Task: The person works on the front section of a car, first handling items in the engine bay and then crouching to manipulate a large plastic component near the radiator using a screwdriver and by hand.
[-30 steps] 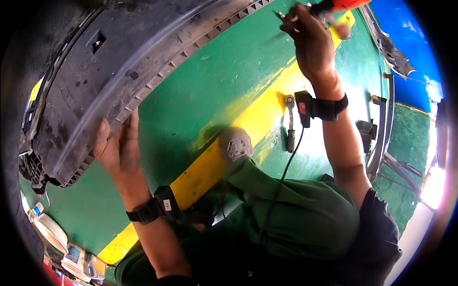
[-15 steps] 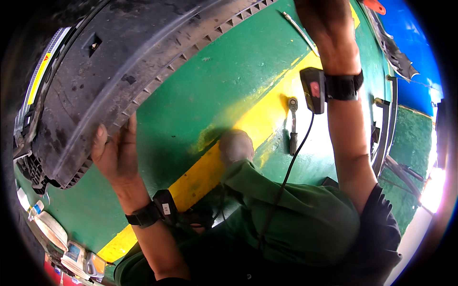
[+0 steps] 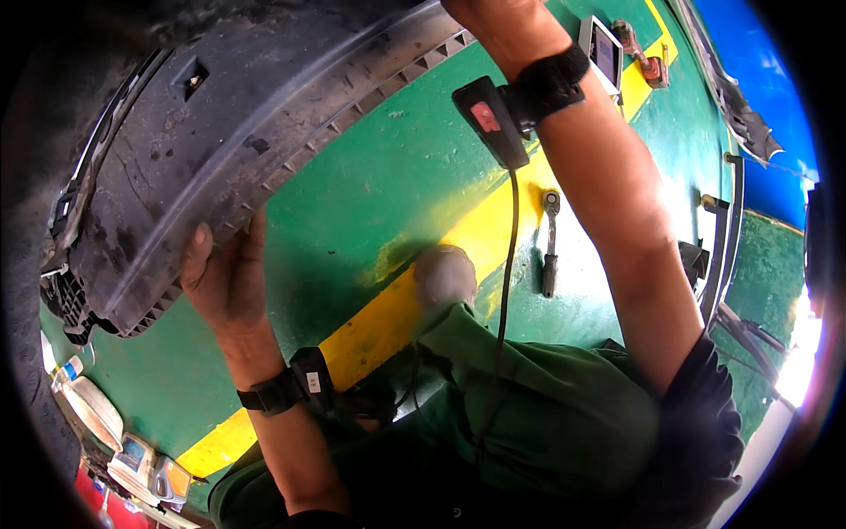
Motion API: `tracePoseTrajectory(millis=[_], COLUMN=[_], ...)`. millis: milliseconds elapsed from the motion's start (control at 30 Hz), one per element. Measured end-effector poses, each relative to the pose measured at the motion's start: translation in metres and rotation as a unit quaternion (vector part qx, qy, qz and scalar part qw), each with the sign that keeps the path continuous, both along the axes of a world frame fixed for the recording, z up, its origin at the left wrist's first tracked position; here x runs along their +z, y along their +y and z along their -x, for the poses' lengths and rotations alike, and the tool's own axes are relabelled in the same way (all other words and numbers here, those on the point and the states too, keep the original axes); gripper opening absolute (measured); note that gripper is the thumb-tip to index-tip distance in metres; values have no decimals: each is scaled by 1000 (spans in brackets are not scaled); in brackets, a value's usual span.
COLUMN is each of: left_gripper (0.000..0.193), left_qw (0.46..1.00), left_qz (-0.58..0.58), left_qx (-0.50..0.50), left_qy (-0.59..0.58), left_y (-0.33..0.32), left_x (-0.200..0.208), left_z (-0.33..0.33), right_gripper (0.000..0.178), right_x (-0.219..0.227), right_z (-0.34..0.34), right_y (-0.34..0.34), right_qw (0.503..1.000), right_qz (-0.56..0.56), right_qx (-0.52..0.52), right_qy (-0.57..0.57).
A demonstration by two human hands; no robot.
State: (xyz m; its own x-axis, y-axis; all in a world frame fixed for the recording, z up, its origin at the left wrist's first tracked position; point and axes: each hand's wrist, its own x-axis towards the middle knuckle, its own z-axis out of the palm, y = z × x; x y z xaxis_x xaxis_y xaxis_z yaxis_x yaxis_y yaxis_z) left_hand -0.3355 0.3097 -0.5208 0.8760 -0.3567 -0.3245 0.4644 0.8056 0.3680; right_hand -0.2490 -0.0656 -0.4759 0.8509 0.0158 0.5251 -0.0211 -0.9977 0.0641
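A large, dirty black plastic car panel [image 3: 207, 167] with a ribbed edge spans the upper left. At its lower edge, my left hand [image 3: 227, 273] pinches the rim, its thumb on the outer face and its fingers curled behind. Farther up the same edge is my right hand [image 3: 498, 22], reaching in from the right. Its fingers are cut off by the dark top of the view, so whether they grip the panel is hidden. Each wrist wears a strapped black box; a cable hangs from the right box [image 3: 491, 122].
On the green floor with its yellow stripe lies a ratchet wrench [image 3: 550, 242]. Beyond my right arm are a red cordless power tool [image 3: 645, 57] and a white-framed device [image 3: 602, 53]. A metal stand [image 3: 723, 238] is at right. Several containers [image 3: 137, 467] sit lower left.
My right hand has moved left to the panel's upper edge, uncovering the power tool and white-framed device. The panel has shifted slightly right in view; my left hand keeps its hold.
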Motion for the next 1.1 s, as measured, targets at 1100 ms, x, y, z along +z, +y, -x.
tracePoseTrajectory(millis=[1100], left_gripper=[62], left_qw=[999], left_qz=[0], left_qx=[25], left_qy=[21], left_y=[-4], left_x=[3], left_z=[3], right_gripper=[41], right_x=[-18], right_z=[-26], right_y=[22], right_qw=[972], right_qz=[114], right_qx=[-202], right_qy=[39])
